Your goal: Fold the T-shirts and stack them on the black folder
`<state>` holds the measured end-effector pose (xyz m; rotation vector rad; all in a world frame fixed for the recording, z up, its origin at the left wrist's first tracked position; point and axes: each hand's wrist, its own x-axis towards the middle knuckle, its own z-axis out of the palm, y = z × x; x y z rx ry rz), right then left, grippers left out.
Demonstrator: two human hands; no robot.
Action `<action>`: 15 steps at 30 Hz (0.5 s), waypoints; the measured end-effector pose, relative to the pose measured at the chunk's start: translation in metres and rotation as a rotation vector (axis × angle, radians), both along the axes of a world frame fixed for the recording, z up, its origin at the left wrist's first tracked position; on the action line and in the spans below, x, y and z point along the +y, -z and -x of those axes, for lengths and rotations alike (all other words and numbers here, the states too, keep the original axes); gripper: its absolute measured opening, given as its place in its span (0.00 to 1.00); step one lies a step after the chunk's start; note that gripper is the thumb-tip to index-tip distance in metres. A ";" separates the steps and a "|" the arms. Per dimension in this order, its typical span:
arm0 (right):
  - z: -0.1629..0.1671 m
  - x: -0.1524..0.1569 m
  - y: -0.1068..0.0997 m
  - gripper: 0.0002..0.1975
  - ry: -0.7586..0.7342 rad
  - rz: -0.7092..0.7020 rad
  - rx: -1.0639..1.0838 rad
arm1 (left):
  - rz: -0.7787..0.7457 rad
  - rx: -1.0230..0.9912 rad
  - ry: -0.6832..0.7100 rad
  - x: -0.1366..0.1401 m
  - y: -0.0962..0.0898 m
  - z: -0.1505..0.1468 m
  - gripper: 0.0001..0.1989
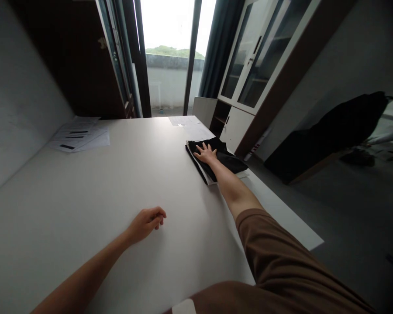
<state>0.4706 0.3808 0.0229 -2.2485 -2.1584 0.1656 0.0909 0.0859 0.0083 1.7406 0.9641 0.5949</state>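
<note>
My right hand (205,153) lies flat with fingers spread on a stack of folded black cloth (231,162) near the table's right edge. Pale layers show at the near and left edges of the stack. What garments they are, I cannot tell. My left hand (148,223) is loosely curled over the white table (127,183), nearer to me and left of the stack. No object shows in its fingers, and the palm is turned out of sight.
Paper sheets (80,136) lie at the table's far left by the wall, and more papers (188,124) at the far right corner. Beyond the right edge stand a white glass-door cabinet (249,61) with an open lower door (204,111) and a large black-covered object (327,131).
</note>
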 end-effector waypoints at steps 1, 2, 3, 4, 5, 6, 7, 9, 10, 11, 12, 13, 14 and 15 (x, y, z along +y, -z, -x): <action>0.003 0.001 0.000 0.38 -0.004 -0.001 0.005 | 0.001 0.000 -0.002 0.000 0.000 0.000 0.09; 0.004 0.002 -0.003 0.39 -0.006 0.014 0.016 | -0.001 0.001 -0.004 0.000 0.000 0.001 0.09; 0.004 0.003 -0.008 0.40 -0.012 0.042 0.033 | -0.006 0.001 -0.004 0.000 0.000 0.001 0.09; 0.002 0.004 -0.014 0.41 -0.021 0.075 0.057 | -0.012 0.000 -0.004 0.001 0.000 0.002 0.09; 0.000 0.003 -0.021 0.41 -0.031 0.099 0.085 | -0.017 0.000 -0.002 0.001 0.000 0.002 0.09; -0.004 -0.001 -0.027 0.41 -0.037 0.101 0.110 | -0.021 0.000 0.001 0.001 0.000 0.002 0.09; -0.009 -0.007 -0.031 0.41 -0.035 0.075 0.127 | -0.023 0.000 0.004 0.001 0.001 0.003 0.09; -0.020 -0.027 -0.032 0.41 0.004 -0.050 0.126 | -0.024 0.000 0.007 0.001 0.002 0.003 0.09; -0.027 -0.041 -0.027 0.41 0.037 -0.119 0.111 | -0.023 0.001 0.008 0.001 0.002 0.003 0.09; -0.033 -0.056 -0.021 0.41 0.075 -0.170 0.093 | -0.022 0.002 0.009 0.001 0.002 0.002 0.09; -0.039 -0.071 -0.013 0.41 0.111 -0.188 0.079 | -0.020 0.004 0.011 0.001 0.003 0.002 0.09; -0.045 -0.086 -0.005 0.42 0.142 -0.187 0.067 | -0.018 0.008 0.012 0.001 0.002 0.002 0.09; -0.049 -0.098 0.002 0.41 0.162 -0.191 0.052 | -0.016 0.013 0.012 0.001 0.002 0.002 0.09; -0.053 -0.108 0.008 0.42 0.167 -0.188 0.041 | -0.016 0.017 0.010 0.001 0.002 0.002 0.09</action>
